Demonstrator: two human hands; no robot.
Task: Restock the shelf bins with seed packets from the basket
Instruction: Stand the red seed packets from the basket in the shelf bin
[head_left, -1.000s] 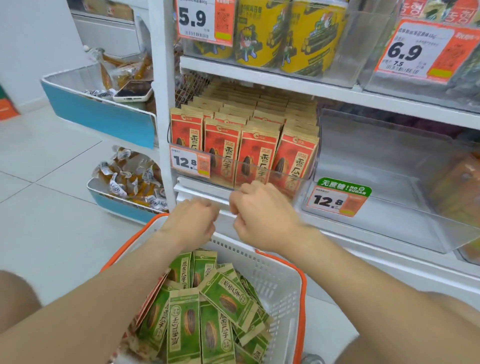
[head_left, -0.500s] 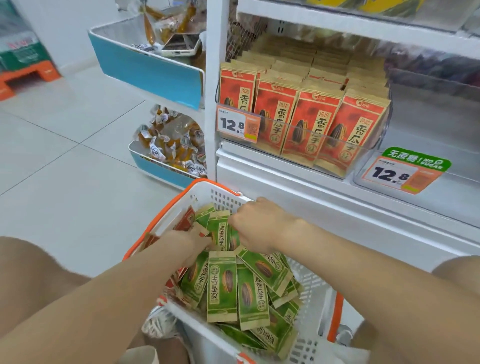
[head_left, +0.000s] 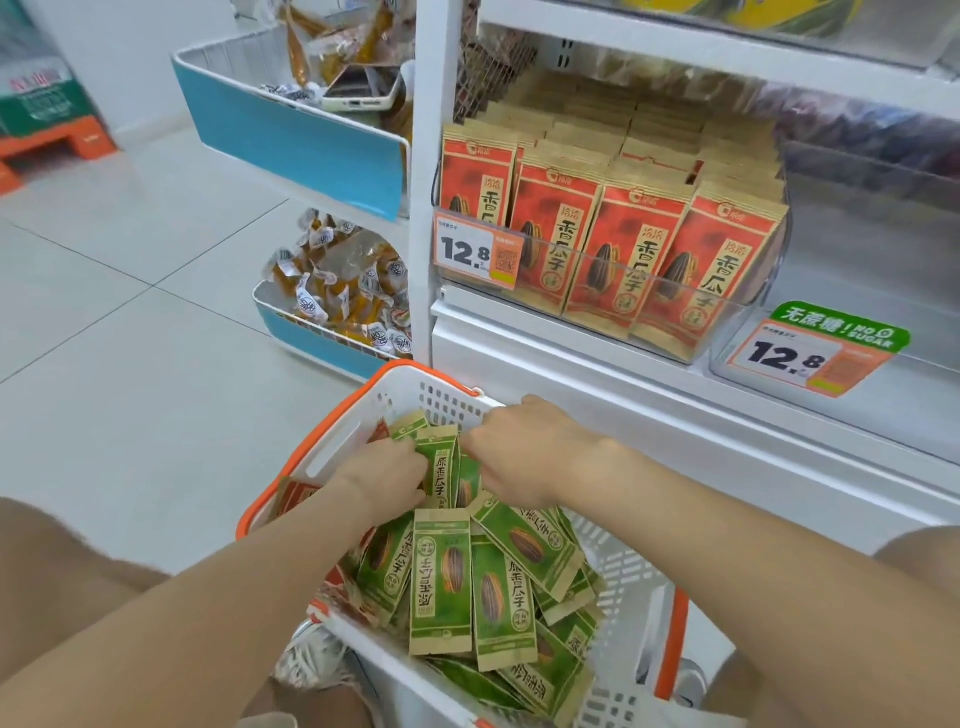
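A white basket with an orange rim (head_left: 410, 387) sits in front of me, piled with green seed packets (head_left: 470, 577) and a few red ones at its left side. My left hand (head_left: 382, 478) and my right hand (head_left: 524, 449) are both down in the basket, pinching a bunch of upright green packets (head_left: 441, 467) from either side. On the shelf above, a clear bin (head_left: 748, 306) is full of red seed packets (head_left: 613, 254). To its right stands a clear bin (head_left: 862, 244) with a green "no sugar" tag (head_left: 826, 348); nothing shows in it.
Two blue-fronted side baskets hang on the shelf's left end: the upper one (head_left: 291, 135) holds snacks and a phone (head_left: 358, 88), the lower one (head_left: 332, 312) small wrapped snacks. Light tiled floor lies to the left. My knees frame the basket.
Both hands have dropped from the shelf edge into the basket and closed on a bunch of green packets. The view has tilted down and left.
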